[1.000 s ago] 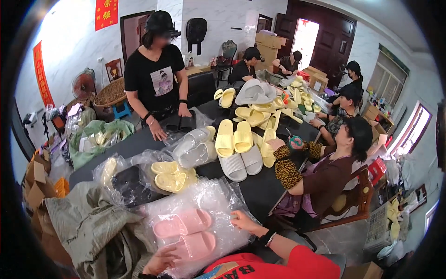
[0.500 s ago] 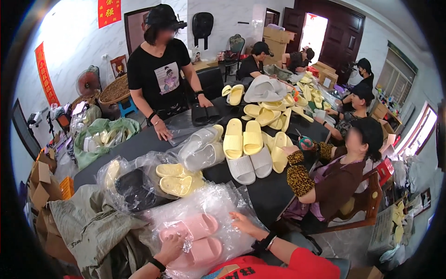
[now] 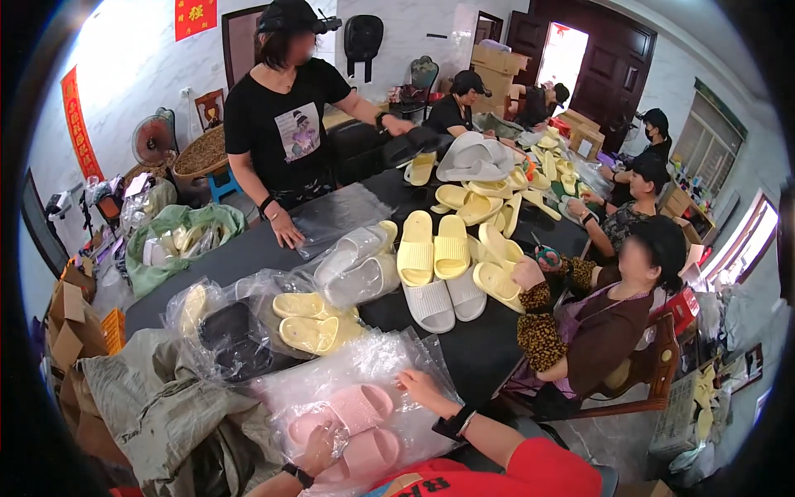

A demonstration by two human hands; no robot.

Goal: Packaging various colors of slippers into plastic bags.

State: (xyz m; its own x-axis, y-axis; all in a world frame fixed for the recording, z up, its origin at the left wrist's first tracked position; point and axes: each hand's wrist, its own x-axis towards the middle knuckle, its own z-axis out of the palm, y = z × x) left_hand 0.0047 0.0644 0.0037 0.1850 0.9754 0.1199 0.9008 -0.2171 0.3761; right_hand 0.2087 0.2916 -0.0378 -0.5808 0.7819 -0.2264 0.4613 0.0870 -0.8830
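A pair of pink slippers point(image 3: 364, 408) lies at the near edge of the table, with clear plastic bags point(image 3: 364, 360) under and around it. Whether the pair is fully inside a bag I cannot tell. My left hand point(image 3: 319, 449) is closed at the heel end of the slippers, with shiny plastic bunched at its fingertips. Over the plastic to the right of the slippers is my right hand point(image 3: 422, 389), fingers stretched toward the left and nothing visible in them. Just beyond, yellow slippers point(image 3: 310, 331) and black slippers point(image 3: 236, 335) sit in clear bags.
Yellow and grey slippers point(image 3: 431, 306) stand mid-table, near a bagged grey pair point(image 3: 356, 269). A grey-green cloth sack point(image 3: 174, 406) is at my left. Across the table a co-worker point(image 3: 290, 124) holds black slippers point(image 3: 410, 145); another point(image 3: 617, 306) at right handles yellow slippers point(image 3: 498, 277).
My right hand has shifted slightly left and away from me over the plastic. The co-worker across has lifted the black slippers off the table toward the right; the one at right has tilted yellow slippers.
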